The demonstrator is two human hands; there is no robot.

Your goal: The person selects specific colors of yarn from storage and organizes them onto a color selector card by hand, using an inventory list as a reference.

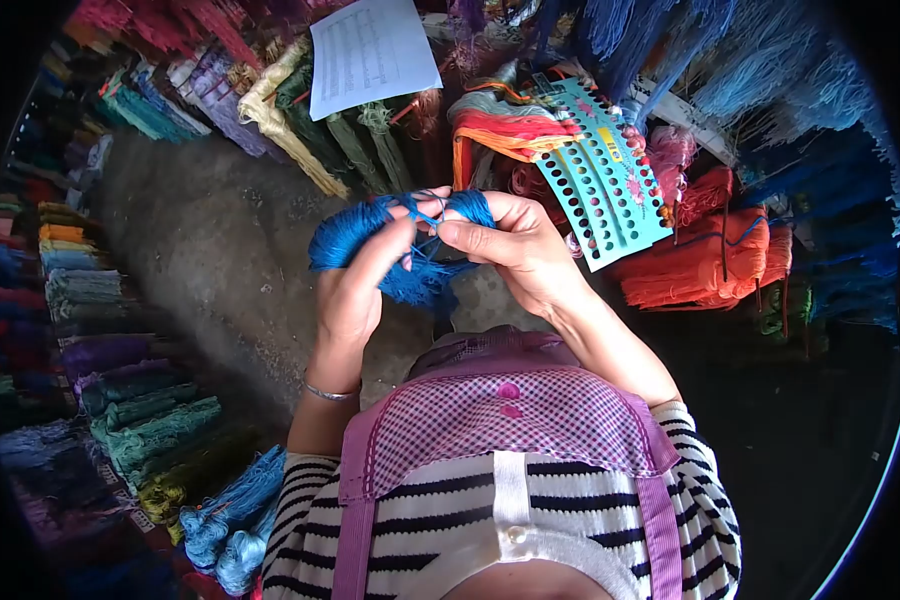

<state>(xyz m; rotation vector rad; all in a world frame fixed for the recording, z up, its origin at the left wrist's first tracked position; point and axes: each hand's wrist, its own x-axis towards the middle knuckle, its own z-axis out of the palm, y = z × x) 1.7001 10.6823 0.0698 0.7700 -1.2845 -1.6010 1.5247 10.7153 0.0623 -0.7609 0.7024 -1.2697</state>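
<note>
A skein of blue thread (410,280) hangs between both hands, in front of my chest. My left hand (370,260) is closed round the skein, with the thumb lying over the blue strands. Pinched between the thumb and fingers of my right hand (515,240) is a looped end of the same skein. Some strands cross the gap from one hand to the other. Loose blue ends spread out below my fingers. Part of the left fingers is hidden behind the thread.
A turquoise card with rows of holes (610,165) lies beyond my right hand, beside orange and grey thread (500,130). A printed sheet (370,55) rests on skeins at the top. Red bundles (695,260) lie right; coloured skeins (160,430) line the left. Concrete floor (200,220) shows between.
</note>
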